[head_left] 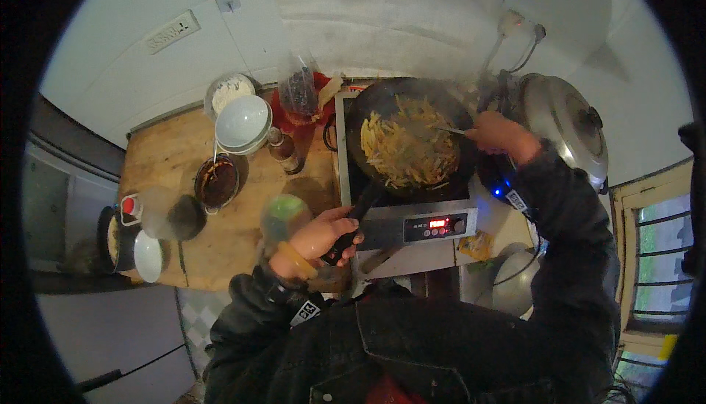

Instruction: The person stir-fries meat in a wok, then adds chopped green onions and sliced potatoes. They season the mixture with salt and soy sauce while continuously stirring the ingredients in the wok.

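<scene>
A dark wok (465,155) stands on an induction cooker (375,236) with a lit red display. In the wok lies a heap of yellowish food strips (409,143), with steam above it. My left hand (316,244) is closed round the wok's black handle (362,207), which points toward me. Over the wok's right side, my right hand (502,136) grips a thin metal cooking utensil (450,130). The utensil reaches into the food; its head is hidden there, so I cannot tell its exact kind.
On the wooden table (173,183) at left stand stacked white bowls (243,121), a dark bottle (282,151) and a bowl of dark sauce (218,181). A large lidded metal pot (566,121) stands right of the wok. Cords (526,55) hang behind. A metal basin (513,280) is at lower right.
</scene>
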Demonstrator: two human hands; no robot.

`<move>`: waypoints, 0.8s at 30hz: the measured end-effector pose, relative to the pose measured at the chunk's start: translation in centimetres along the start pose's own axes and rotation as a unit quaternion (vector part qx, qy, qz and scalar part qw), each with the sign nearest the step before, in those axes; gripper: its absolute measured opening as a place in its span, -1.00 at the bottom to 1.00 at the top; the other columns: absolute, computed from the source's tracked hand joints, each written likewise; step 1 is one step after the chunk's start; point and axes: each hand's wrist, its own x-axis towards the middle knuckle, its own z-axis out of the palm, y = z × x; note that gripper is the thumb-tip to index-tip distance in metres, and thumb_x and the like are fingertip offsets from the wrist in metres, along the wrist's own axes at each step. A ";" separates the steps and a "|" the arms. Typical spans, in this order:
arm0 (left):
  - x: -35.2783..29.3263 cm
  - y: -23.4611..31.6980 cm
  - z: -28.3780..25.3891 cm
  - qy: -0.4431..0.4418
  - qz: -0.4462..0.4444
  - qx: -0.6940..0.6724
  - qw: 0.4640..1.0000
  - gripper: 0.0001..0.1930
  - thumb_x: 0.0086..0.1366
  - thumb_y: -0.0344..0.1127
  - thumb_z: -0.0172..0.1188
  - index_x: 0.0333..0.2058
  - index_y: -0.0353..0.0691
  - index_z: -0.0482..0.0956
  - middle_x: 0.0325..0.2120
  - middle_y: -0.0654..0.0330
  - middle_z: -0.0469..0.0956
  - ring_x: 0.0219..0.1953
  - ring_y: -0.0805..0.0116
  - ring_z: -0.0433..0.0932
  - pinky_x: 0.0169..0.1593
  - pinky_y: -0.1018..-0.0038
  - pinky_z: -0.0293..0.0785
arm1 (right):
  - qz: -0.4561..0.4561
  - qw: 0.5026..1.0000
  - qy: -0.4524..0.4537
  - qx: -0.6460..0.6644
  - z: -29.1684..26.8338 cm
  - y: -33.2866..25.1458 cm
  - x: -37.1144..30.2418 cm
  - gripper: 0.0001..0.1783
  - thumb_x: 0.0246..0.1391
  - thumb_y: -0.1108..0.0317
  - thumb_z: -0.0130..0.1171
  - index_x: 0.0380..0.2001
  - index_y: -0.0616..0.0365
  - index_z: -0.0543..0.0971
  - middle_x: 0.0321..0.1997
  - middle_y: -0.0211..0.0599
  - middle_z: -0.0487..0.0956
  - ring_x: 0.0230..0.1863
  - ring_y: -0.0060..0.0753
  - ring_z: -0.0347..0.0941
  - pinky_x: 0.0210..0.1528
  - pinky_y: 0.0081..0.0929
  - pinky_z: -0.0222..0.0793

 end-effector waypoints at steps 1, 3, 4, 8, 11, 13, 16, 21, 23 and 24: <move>0.0 0.0 -0.1 0.000 -0.001 -0.002 1.000 -0.69 0.41 -0.31 -0.03 0.07 -0.28 0.31 -0.42 0.23 0.43 -0.59 0.50 0.38 -0.60 0.55 0.31 | 0.030 0.999 0.009 -0.003 -1.3 0.5 -1.3 -0.52 0.14 0.04 0.19 -0.57 0.31 0.62 -0.58 -0.05 0.60 -0.62 -0.04 0.54 -0.45 -0.14 0.46; 0.1 0.0 -0.2 0.000 -0.002 -0.011 1.000 -0.69 0.41 -0.31 -0.01 0.06 -0.27 0.28 -0.43 0.23 0.45 -0.60 0.48 0.40 -0.61 0.50 0.33 | 0.043 0.998 0.032 -0.029 -3.7 1.7 -3.8 -0.58 0.11 0.09 0.24 -0.54 0.30 0.63 -0.58 -0.08 0.60 -0.59 -0.07 0.56 -0.43 -0.16 0.48; 0.1 0.0 -0.3 0.001 -0.006 -0.008 1.000 -0.70 0.41 -0.31 -0.01 0.05 -0.27 0.29 -0.44 0.23 0.45 -0.60 0.48 0.40 -0.61 0.50 0.33 | 0.031 0.997 0.046 -0.057 -4.5 2.5 -5.1 -0.60 0.11 0.11 0.24 -0.54 0.28 0.62 -0.59 -0.11 0.60 -0.56 -0.11 0.57 -0.42 -0.17 0.48; 0.1 0.0 -0.3 0.004 -0.001 0.003 1.000 -0.67 0.40 -0.33 -0.03 0.08 -0.29 0.28 -0.42 0.22 0.43 -0.59 0.48 0.39 -0.61 0.53 0.31 | -0.070 0.921 0.248 -0.293 -3.4 4.5 -6.5 -0.67 0.04 0.16 0.29 -0.45 0.28 0.64 -0.41 -0.02 0.64 -0.31 0.02 0.61 -0.26 -0.11 0.49; 0.1 0.0 -0.2 0.009 -0.004 -0.004 1.000 -0.70 0.42 -0.32 -0.03 0.06 -0.29 0.30 -0.43 0.23 0.43 -0.59 0.48 0.39 -0.60 0.52 0.33 | -0.063 0.955 0.182 -0.226 -1.1 3.6 -2.4 -0.66 0.01 0.12 0.33 -0.39 0.24 0.67 -0.29 0.06 0.64 -0.17 0.12 0.59 -0.09 -0.06 0.52; 0.2 0.1 -0.2 0.003 -0.005 -0.006 1.000 -0.71 0.42 -0.32 -0.03 0.05 -0.28 0.31 -0.44 0.24 0.44 -0.60 0.48 0.40 -0.60 0.51 0.34 | -0.067 0.969 0.184 -0.152 1.1 2.3 0.2 -0.68 0.01 0.15 0.31 -0.42 0.24 0.66 -0.33 0.09 0.62 -0.19 0.15 0.57 -0.09 -0.06 0.50; 0.2 0.0 -0.3 -0.004 -0.003 0.001 1.000 -0.70 0.43 -0.31 -0.03 0.07 -0.29 0.31 -0.44 0.24 0.44 -0.60 0.48 0.40 -0.60 0.51 0.34 | -0.162 0.960 0.180 -0.143 2.7 0.5 1.5 -0.67 0.04 0.16 0.28 -0.43 0.27 0.65 -0.36 0.11 0.61 -0.22 0.21 0.55 -0.11 -0.04 0.48; 0.3 -0.2 -0.4 0.001 0.000 0.000 1.000 -0.73 0.42 -0.30 -0.02 0.02 -0.27 0.33 -0.44 0.25 0.45 -0.59 0.48 0.41 -0.59 0.51 0.35 | -0.163 0.964 0.182 -0.108 0.0 1.9 -2.0 -0.69 0.07 0.15 0.24 -0.43 0.23 0.67 -0.37 0.08 0.61 -0.24 0.21 0.54 -0.15 -0.02 0.47; 0.3 -0.1 -0.5 0.000 -0.005 0.004 1.000 -0.73 0.41 -0.30 -0.02 0.01 -0.27 0.34 -0.44 0.25 0.46 -0.59 0.48 0.42 -0.59 0.51 0.35 | -0.099 0.971 0.181 -0.121 -2.0 3.1 -2.1 -0.70 0.06 0.13 0.26 -0.41 0.18 0.68 -0.34 0.06 0.62 -0.22 0.17 0.55 -0.15 -0.02 0.48; 0.3 -0.1 -0.5 -0.004 -0.006 0.006 1.000 -0.73 0.41 -0.30 -0.02 0.01 -0.28 0.34 -0.44 0.25 0.46 -0.58 0.48 0.42 -0.59 0.51 0.35 | -0.091 0.964 0.199 -0.154 -2.2 3.4 -1.6 -0.70 0.05 0.13 0.26 -0.42 0.19 0.68 -0.34 0.06 0.62 -0.22 0.16 0.55 -0.15 -0.01 0.48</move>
